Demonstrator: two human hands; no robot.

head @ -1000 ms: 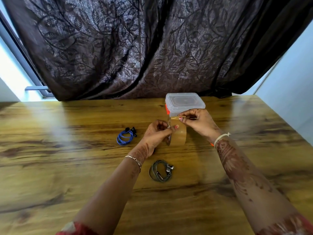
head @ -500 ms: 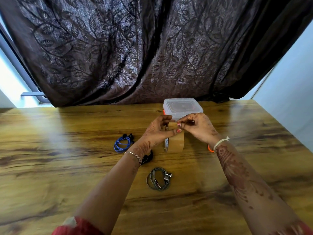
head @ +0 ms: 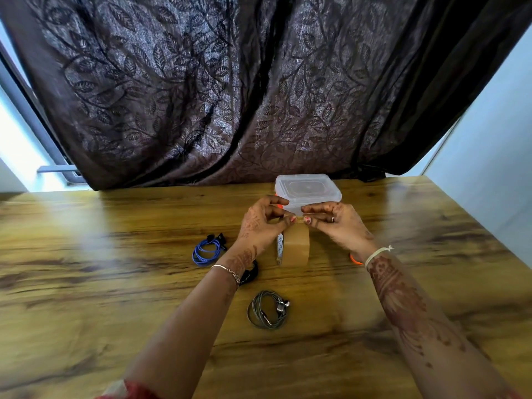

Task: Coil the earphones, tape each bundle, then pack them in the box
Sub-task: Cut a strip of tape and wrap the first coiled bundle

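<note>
While left hand [head: 260, 223] and right hand [head: 339, 224] pinch the tape end [head: 299, 219] above the tape roll [head: 296, 246], taping is in hand; next, probably, tear a strip for the grey earphones [head: 269, 310].

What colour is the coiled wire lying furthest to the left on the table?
Blue, with black ends. The head view shows these coiled earphones clearly.

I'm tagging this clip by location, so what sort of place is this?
Probably a room in a home: a wooden table by a window, a dark leaf-patterned curtain hanging behind it, and a pale wall at right.
</note>
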